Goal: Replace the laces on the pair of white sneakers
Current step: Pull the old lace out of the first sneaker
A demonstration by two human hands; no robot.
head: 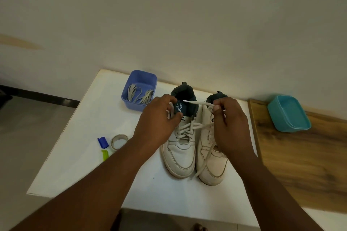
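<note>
- Evidently working on the left sneaker (180, 153) of the pair, both standing side by side on the white tabletop (90, 137), toes toward the person, so the eyelets face up within easy reach.
- Steadying that shoe with the left hand (159, 118), its fingers (171, 107) curled round the dark tongue (179, 108), likely to keep the tongue from folding while the lace moves.
- Pinching the white lace (197, 126) with the right hand (230, 124), fingertips (216, 108) clamped on the cord just behind its tip, the aglet (187, 101) pointing left toward the tongue, apparently lined up for an upper eyelet.
- Showing several crossings already over the left shoe's throat, so seemingly well into lacing that shoe rather than starting.
- Letting a loose length of cord trail down across the right sneaker (212, 159) toward the toes, slack probably kept free for pulling through.
- Waiting near the wall: a purple tub (131, 103) holding flat greyish laces (139, 94), within reach of the left hand; whether old or spare, impossible to tell.
- Sitting apart on the wooden board (300, 165): a teal tub (277, 118), showing nothing inside from here.
- Lying left of the shoes: a tape roll (113, 141) and a blue-capped green tool (103, 148), idle, possibly for stiffening frayed tips.
</note>
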